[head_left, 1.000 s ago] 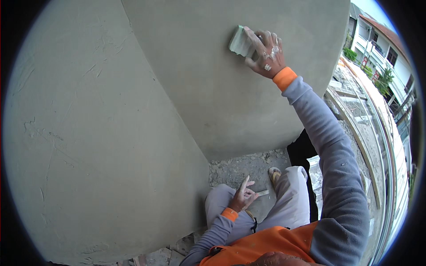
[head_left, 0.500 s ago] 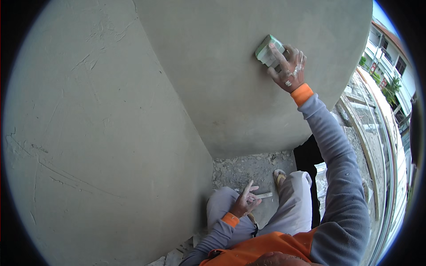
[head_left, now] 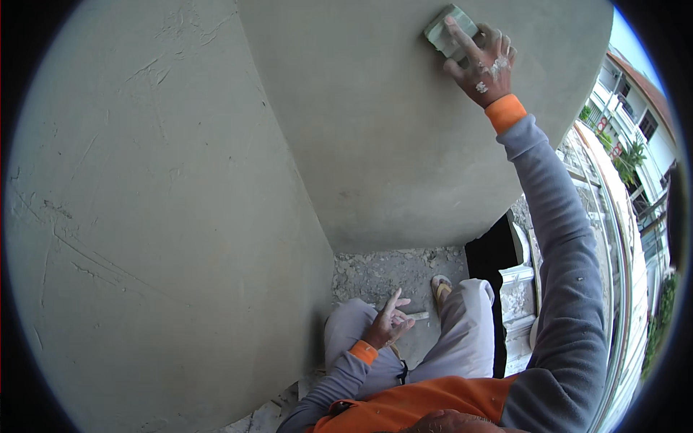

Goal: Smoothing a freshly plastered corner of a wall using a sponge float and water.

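Right hand (head_left: 489,66) clamped on green-grey block (head_left: 449,35), against far wall (head_left: 390,137); left hand (head_left: 384,328) near, well apart, fingers spread, hold on pale strip (head_left: 419,315) unclear. Uneven finger pressure could tip block, edge scoring wall.

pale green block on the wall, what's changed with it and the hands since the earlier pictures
The right hand has carried the pale green block across the wall, first rightward, then upward. Its grip on the block remains; nothing was visibly taken hold of or let go. The left hand stays low over the legs by the pale strip.
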Available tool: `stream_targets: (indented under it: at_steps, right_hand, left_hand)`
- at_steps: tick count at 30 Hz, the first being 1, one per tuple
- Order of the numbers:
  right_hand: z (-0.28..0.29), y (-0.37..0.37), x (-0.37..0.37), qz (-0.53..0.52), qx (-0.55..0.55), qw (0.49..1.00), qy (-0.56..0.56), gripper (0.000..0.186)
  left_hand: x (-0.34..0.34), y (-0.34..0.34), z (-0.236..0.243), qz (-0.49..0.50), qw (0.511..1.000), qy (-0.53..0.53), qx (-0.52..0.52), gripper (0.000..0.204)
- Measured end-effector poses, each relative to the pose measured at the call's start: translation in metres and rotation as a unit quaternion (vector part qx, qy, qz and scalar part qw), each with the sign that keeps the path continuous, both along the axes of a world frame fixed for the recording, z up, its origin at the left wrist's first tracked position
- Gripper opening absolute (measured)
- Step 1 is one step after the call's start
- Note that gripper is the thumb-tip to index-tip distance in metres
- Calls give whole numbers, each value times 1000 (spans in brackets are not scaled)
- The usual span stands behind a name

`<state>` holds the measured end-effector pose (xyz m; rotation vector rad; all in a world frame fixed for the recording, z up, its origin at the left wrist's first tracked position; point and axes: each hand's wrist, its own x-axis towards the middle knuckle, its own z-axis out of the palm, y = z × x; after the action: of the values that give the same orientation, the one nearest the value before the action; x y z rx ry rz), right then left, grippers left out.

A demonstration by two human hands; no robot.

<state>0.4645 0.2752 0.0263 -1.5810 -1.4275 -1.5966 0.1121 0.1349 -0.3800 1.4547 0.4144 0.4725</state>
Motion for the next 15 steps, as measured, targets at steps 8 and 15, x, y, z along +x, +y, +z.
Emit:
stream_targets:
  at_steps: [8, 15]
  right_hand:
    - [-43, 49, -67, 79, -4, 995, 56, 72]
    - [-58, -8, 2, -8, -217, 970, -111, 73]
  left_hand:
    - [-2, -1, -1, -12, 1000, 14, 9, 95]
    - [-8, 2, 4, 6, 1000, 20, 6, 95]
